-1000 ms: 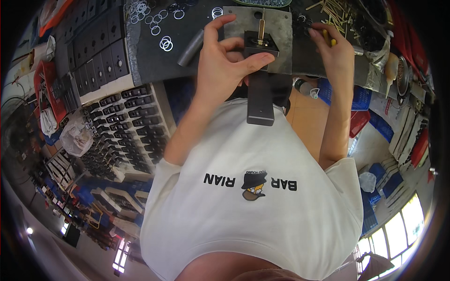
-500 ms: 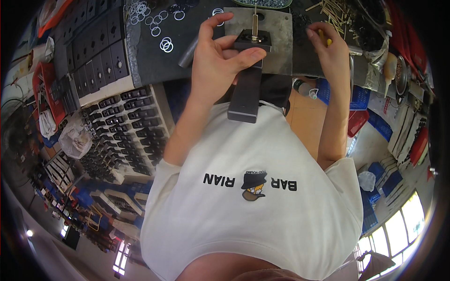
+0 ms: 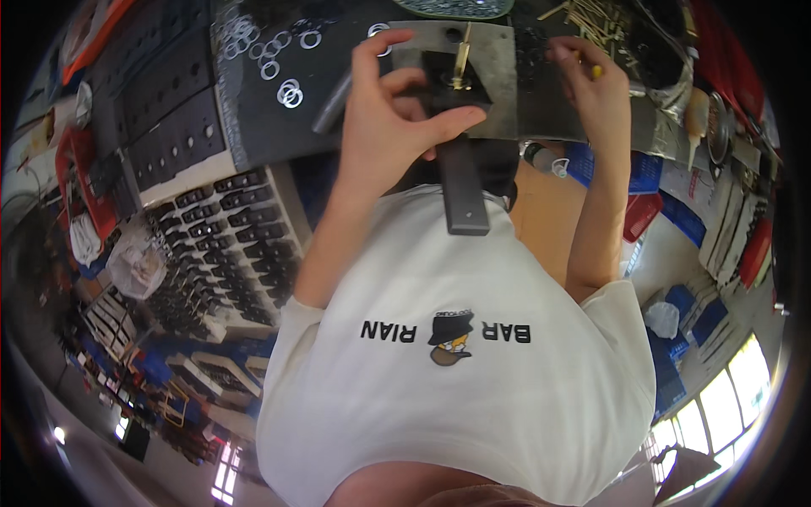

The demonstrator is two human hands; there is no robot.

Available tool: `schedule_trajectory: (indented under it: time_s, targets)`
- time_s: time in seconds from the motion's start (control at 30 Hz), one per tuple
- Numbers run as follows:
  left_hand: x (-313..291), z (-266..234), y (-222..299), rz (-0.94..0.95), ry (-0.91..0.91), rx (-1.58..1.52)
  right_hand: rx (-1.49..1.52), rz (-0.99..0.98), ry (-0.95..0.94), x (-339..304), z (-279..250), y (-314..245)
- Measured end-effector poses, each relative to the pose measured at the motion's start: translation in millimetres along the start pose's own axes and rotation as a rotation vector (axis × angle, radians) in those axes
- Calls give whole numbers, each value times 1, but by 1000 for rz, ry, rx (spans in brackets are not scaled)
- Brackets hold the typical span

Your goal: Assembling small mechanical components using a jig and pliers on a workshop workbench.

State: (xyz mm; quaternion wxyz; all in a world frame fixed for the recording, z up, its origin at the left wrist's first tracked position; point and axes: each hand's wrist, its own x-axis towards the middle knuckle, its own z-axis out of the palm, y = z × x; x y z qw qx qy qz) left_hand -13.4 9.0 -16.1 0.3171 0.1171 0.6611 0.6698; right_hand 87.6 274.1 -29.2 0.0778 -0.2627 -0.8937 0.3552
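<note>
My left hand (image 3: pixel 384 127) is closed around the square head of a black lever handle (image 3: pixel 466 190), its thumb along the near side. The handle's long flat bar points toward my shirt. From the head rises a thin brass-coloured spindle (image 3: pixel 462 61). Under the head lies a grey metal plate (image 3: pixel 500 84) on the dark bench. My right hand (image 3: pixel 596 89) is bent over a scatter of small dark parts (image 3: pixel 532 52). Its fingers are curled around a yellow-ended tool (image 3: pixel 596 72), mostly hidden; whether the fingertips pinch a small part, I cannot tell.
Several silvery rings (image 3: pixel 290 93) lie on the bench at left, near a grey cylinder (image 3: pixel 331 108). A green tray (image 3: pixel 456 7) of small metal pieces and loose brass strips (image 3: pixel 596 25) are at the back. Racks of black parts (image 3: pixel 228 224) stand at left; a clear bottle (image 3: pixel 545 159) is below the bench edge.
The lever handle has turned in my left hand, its bar's near end swinging right. The spindle leans a little more to the right. My right hand stays by the small dark parts.
</note>
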Motion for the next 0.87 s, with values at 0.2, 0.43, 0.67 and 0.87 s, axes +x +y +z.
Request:
schedule_trajectory:
  time_s: [0.2,0.43,0.67,0.87]
  targets:
    - [8,1,-14,116,-69,85,-153,72,46,-15,-35,30]
    - [16,2,-22,109,-166,62,-334,-57,173,-30,-10,39]
    - [12,-1,-16,31,-176,42,-72,94,112,-27,16,-5]
    - [5,-10,-16,39,-271,-7,84,125,-41,-7,30,19]
